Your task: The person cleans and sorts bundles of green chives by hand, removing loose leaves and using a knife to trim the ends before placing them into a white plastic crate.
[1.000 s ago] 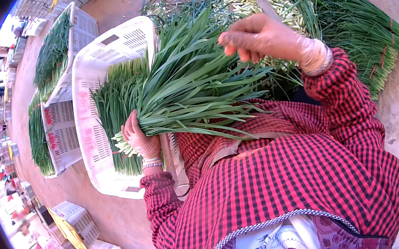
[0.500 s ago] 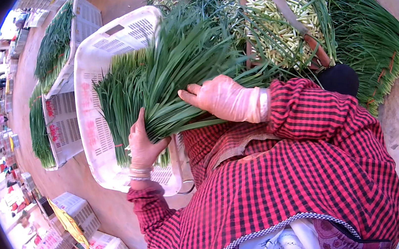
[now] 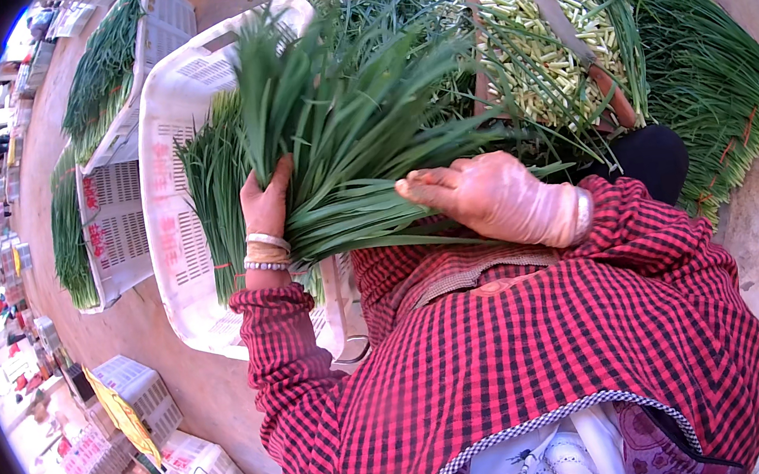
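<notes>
My left hand (image 3: 268, 208), with bracelets at its wrist, grips a loose bunch of long green garlic chives (image 3: 348, 137). The leaves fan to the right and away over my lap. On the right side of the bunch, my right hand (image 3: 493, 196), in a thin pale glove, has its fingers pressed together, with orange at the fingertips. What they pinch, if anything, is hidden. Below and left of the bunch stands a white plastic crate (image 3: 170, 168). In it, upright chives (image 3: 215, 195) are packed, with a red band near their cut ends.
A cleaver (image 3: 561, 20) with a wooden handle lies on a heap of cut pale stems (image 3: 519, 59). Banded chive bundles (image 3: 701, 74) are piled at the right. More filled crates (image 3: 118, 217) stand at the left. Loose trimmings (image 3: 379, 0) lie at the far side.
My right hand has drawn back to the right, off the middle of the leaves. My left hand has risen away from me with the bunch, spreading its leaf tips.
</notes>
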{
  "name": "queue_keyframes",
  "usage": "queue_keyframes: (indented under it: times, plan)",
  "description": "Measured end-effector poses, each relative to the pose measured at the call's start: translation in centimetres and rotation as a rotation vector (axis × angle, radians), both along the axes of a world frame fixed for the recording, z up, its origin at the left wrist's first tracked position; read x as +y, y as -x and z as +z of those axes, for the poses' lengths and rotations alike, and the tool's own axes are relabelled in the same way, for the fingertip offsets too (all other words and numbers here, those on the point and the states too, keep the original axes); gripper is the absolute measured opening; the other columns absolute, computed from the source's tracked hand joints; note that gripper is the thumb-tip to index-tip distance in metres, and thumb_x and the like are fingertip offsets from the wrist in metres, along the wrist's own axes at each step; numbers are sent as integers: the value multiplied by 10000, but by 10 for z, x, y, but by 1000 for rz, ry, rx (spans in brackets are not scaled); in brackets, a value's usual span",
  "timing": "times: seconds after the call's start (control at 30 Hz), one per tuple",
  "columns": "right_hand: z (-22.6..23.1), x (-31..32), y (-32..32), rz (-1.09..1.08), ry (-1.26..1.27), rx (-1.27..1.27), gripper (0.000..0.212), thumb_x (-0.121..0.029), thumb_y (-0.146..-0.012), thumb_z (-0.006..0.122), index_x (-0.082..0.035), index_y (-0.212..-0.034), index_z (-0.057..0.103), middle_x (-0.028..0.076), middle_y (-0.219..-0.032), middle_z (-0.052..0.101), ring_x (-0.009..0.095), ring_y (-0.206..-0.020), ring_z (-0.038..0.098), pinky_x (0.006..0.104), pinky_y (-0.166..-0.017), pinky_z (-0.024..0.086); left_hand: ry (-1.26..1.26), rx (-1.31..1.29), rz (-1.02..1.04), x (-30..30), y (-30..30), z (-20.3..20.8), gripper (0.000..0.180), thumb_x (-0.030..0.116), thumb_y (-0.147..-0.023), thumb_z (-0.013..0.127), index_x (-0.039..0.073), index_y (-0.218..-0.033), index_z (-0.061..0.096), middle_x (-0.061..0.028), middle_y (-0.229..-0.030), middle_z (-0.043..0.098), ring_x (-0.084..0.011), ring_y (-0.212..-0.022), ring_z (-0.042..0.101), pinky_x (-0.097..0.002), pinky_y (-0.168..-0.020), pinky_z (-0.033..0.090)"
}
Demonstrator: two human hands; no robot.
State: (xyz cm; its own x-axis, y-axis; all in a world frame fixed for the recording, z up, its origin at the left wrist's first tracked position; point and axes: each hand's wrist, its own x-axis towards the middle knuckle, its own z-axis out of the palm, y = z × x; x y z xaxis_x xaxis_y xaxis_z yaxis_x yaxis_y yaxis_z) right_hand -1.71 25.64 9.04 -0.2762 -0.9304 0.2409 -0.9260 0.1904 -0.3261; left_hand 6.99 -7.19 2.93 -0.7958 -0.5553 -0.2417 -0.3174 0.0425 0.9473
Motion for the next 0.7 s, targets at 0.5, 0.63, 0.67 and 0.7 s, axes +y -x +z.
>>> queue_keyframes:
  times: [0.5,0.63,0.67,0.7]
  plan:
    - [94,24,82,-235,605,-539,135,-122,-902,698,-27,-997,713,53,-899,700,150,-866,658,272,-790,513,21,325,241,25,-34,13,238,85,-946,652,-44,-1145,641,-54,-1072,682,-112,-941,620,-238,-843,489]
    - [101,7,80,-241,354,-358,191,-220,-889,677,-40,-932,723,97,-903,703,234,-838,676,333,-765,527,117,308,216,36,-33,20,244,70,-937,656,-37,-1156,635,-45,-1053,676,-108,-916,607,-237,-841,483]
    - [96,1,78,-232,256,-306,220,-256,-885,670,-45,-918,725,111,-911,702,262,-839,678,351,-766,529,145,305,210,36,-37,17,249,67,-934,659,-35,-1159,634,-42,-1047,675,-106,-913,602,-237,-841,481]
    - [91,-1,79,-262,149,-288,312,-364,-869,644,-68,-922,729,124,-916,697,321,-872,665,400,-793,525,170,308,193,38,-36,17,253,63,-930,662,-33,-1163,632,-38,-1042,674,-105,-909,597,-236,-841,479]
